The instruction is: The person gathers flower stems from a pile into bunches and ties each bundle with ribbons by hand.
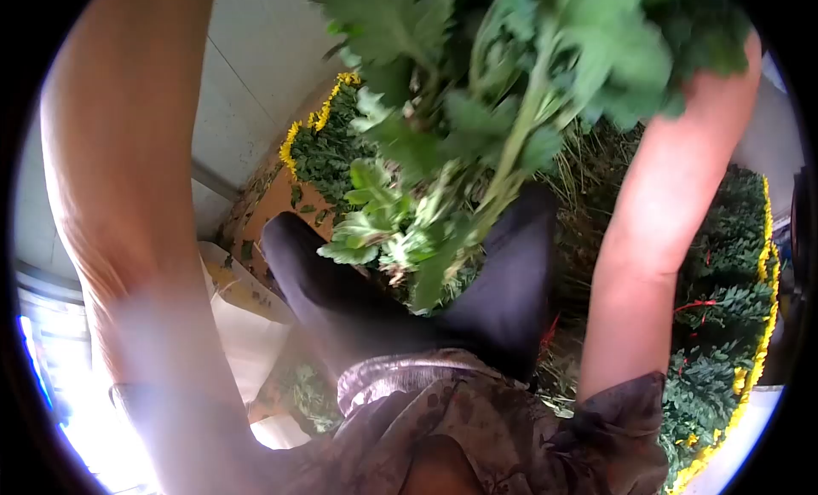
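1. Pale wall [247, 77] ahead, yellow flowers [771, 282] edging the greenery [724, 325].
2. Here, leafy stems [520, 146] are over our dark-clad legs [511, 282]!
3. Our hands are out of sight; we can't tell their grip.

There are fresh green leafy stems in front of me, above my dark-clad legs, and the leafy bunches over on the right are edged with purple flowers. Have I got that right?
Not quite: the flowers edging the leafy bunches on the right are yellow, not purple, as the head view shows. The green leafy stems are in front of you, above your dark-clad legs.
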A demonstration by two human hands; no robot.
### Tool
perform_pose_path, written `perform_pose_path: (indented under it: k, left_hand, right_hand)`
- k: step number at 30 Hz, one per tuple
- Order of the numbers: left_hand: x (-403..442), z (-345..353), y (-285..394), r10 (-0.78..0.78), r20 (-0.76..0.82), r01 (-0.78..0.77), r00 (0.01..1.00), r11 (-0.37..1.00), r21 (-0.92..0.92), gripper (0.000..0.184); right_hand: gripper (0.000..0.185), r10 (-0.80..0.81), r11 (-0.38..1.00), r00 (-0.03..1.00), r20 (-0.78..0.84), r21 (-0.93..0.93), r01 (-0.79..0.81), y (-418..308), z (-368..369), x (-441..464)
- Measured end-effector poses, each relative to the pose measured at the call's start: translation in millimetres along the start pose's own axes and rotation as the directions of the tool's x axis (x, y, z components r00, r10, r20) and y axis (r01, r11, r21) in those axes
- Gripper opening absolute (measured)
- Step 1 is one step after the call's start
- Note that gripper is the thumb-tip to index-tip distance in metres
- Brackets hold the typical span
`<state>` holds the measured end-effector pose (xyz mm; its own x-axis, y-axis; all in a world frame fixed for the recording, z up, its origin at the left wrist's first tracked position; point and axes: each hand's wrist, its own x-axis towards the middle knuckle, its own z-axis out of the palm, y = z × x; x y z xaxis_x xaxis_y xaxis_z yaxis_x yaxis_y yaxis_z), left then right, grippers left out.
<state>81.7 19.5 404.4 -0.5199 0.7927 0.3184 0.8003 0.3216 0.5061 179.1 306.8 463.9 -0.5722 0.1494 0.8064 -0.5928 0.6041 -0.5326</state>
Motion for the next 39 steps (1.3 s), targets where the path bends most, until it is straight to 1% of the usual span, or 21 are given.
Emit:
perform_pose_path:
  k: [2, 4, 7, 12, 16, 18, 21, 24, 27, 29, 30, 31, 32, 33, 34, 35, 36, 37, 38, 39]
  left_hand:
    - [-2, 2, 10, -0.007, 0.053, 0.003, 0.999, 0.998, 0.07, 0.034]
    - [-4, 5, 14, -0.012, 0.079, 0.004, 0.997, 0.996, 0.09, 0.033]
    - [-10, 9, 21, -0.007, 0.097, 0.0, 0.995, 0.997, 0.071, 0.032]
    - [-15, 13, 18, -0.018, 0.103, 0.014, 0.994, 0.999, 0.037, 0.03]
    - [-29, 17, 16, 0.007, 0.11, -0.007, 0.994, 1.0, -0.003, 0.028]
    - [-31, 14, 13, 0.024, 0.121, -0.027, 0.992, 0.999, 0.02, 0.027]
    - [-26, 8, 20, 0.065, 0.153, -0.075, 0.986, 0.995, 0.064, 0.026]
    - [-16, 2, 46, 0.163, 0.191, -0.181, 0.968, 0.98, 0.081, 0.025]
    - [9, 4, 74, 0.333, 0.261, -0.376, 0.906, 0.917, 0.134, 0.024]
    - [39, 15, 92, 0.477, 0.33, -0.551, 0.815, 0.814, 0.184, 0.024]
    - [57, 22, 98, 0.557, 0.366, -0.649, 0.746, 0.731, 0.21, 0.024]
    - [75, 31, 101, 0.637, 0.405, -0.748, 0.656, 0.622, 0.233, 0.023]
    - [92, 42, 101, 0.692, 0.443, -0.819, 0.57, 0.518, 0.246, 0.023]
    - [104, 57, 94, 0.672, 0.474, -0.817, 0.569, 0.529, 0.23, 0.023]
    - [112, 73, 87, 0.573, 0.508, -0.734, 0.643, 0.651, 0.194, 0.023]
    - [92, 105, 67, 0.217, 0.537, -0.339, 0.816, 0.93, 0.14, 0.027]
    - [73, 136, 46, -0.173, 0.48, 0.142, 0.86, 0.985, 0.101, 0.032]
    - [54, 161, 25, -0.269, 0.519, 0.297, 0.811, 0.954, 0.03, 0.045]
    - [35, 187, 4, -0.329, 0.521, 0.365, 0.788, 0.93, 0.035, 0.052]
    - [16, 211, -19, -0.389, 0.521, 0.437, 0.76, 0.899, 0.035, 0.058]
  right_hand:
    - [0.054, 0.013, 1.0, 1.0, -0.021, -0.014, -0.014, 3, -17, 1]
    - [0.052, 0.025, 0.999, 0.999, -0.034, -0.035, -0.026, 10, -30, 1]
    - [0.048, 0.046, 0.996, 0.997, -0.066, -0.069, -0.051, 15, -52, 0]
    - [0.043, 0.054, 0.992, 0.994, -0.092, -0.108, -0.064, 17, -67, 4]
    - [0.039, 0.066, 0.993, 0.995, -0.073, -0.096, -0.073, 14, -54, -1]
    - [0.037, 0.089, 0.994, 0.994, -0.063, -0.053, -0.092, 13, -33, -7]
    - [0.034, 0.095, 0.995, 0.991, -0.095, 0.019, -0.094, 1, -19, -5]
    - [0.031, 0.101, 0.989, 0.988, -0.12, 0.119, -0.086, -12, -3, -7]
    - [0.029, 0.128, 0.96, 0.978, -0.165, 0.269, -0.08, -30, 16, -24]
    - [0.027, 0.19, 0.903, 0.96, -0.204, 0.42, -0.089, -39, 33, -55]
    - [0.026, 0.234, 0.864, 0.947, -0.218, 0.494, -0.099, -41, 42, -74]
    - [0.025, 0.313, 0.802, 0.927, -0.207, 0.58, -0.141, -39, 54, -99]
    - [0.025, 0.417, 0.715, 0.894, -0.162, 0.666, -0.212, -33, 68, -129]
    - [0.024, 0.537, 0.593, 0.84, -0.08, 0.744, -0.308, -24, 83, -163]
    - [0.023, 0.655, 0.435, 0.755, 0.028, 0.803, -0.407, -10, 102, -202]
    - [0.039, 0.745, 0.214, 0.636, 0.201, 0.831, -0.513, 7, 120, -245]
    - [0.042, 0.773, 0.072, 0.529, 0.352, 0.778, -0.623, 21, 133, -282]
    - [0.046, 0.766, -0.074, 0.411, 0.494, 0.704, -0.706, 28, 135, -306]
    - [0.043, 0.721, -0.113, 0.378, 0.581, 0.636, -0.763, 30, 126, -317]
    - [0.046, 0.705, -0.14, 0.333, 0.626, 0.583, -0.8, 46, 142, -345]
